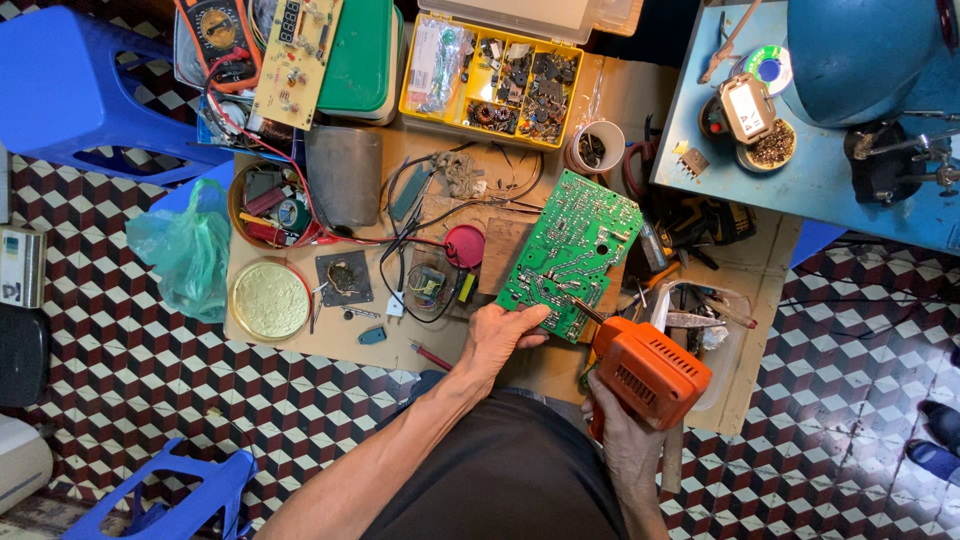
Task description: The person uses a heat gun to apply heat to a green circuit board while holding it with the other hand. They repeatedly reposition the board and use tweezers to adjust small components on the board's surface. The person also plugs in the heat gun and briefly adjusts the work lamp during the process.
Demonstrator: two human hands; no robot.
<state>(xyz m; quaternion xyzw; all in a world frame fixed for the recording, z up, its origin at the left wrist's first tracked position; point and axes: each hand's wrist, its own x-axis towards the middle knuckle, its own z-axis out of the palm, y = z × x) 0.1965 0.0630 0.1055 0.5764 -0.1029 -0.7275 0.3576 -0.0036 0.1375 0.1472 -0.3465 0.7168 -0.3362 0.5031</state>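
Soldering on green circuit board, centre of frame.

Left hand (497,335) pinching lower edge of green circuit board (572,253), tilted on cardboard-covered bench (300,345). Right hand (622,440) clenched round orange soldering gun (650,372), tip touching board's lower right corner. Best done with board pinned firm, tip on one joint only, fingers clear of heat. Yellow parts box (490,75) upper centre; multimeter (220,35) upper left; green plastic bag (185,250) left.

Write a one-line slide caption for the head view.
Left hand steadies a green circuit board; right hand holds an orange soldering gun.
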